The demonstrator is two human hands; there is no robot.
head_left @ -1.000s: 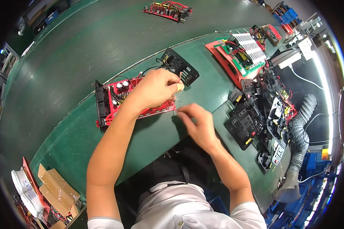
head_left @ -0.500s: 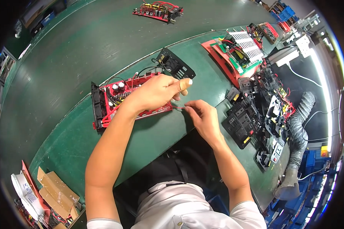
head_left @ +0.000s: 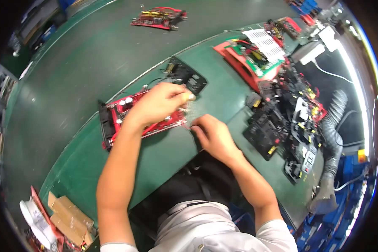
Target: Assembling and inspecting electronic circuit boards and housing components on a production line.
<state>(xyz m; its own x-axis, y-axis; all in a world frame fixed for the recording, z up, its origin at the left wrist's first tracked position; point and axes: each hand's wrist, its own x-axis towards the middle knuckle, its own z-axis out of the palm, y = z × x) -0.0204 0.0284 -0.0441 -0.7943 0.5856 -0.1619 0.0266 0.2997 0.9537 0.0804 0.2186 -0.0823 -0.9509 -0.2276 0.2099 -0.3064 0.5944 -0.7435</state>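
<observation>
A red circuit board assembly (head_left: 155, 128) with capacitors, wires and a black end panel (head_left: 106, 125) lies on the green bench in front of me. Over its right end is my left hand (head_left: 161, 103), fingers curled together, with pale wrapping on a fingertip. Whatever those fingers grip is hidden and blurred. Just right of the board, my right hand (head_left: 214, 135) pinches a thin red wire (head_left: 187, 127) between thumb and forefinger. The wire runs to the board's right end. A black slotted panel (head_left: 188, 75) lies behind my left hand, with dark cables leading toward the board.
Black panels (head_left: 264, 134) are heaped to the right, beside a grey flexible duct (head_left: 332, 134). Behind them sits a green board with a silver heatsink (head_left: 265, 44) on a red base. Another red board (head_left: 158, 18) stands far back. A cardboard box (head_left: 69, 218) is lower left.
The whole view has shifted and blurred slightly. My right hand has moved a little left and down, still pinching the red wire. My left hand stays over the board's right end.
</observation>
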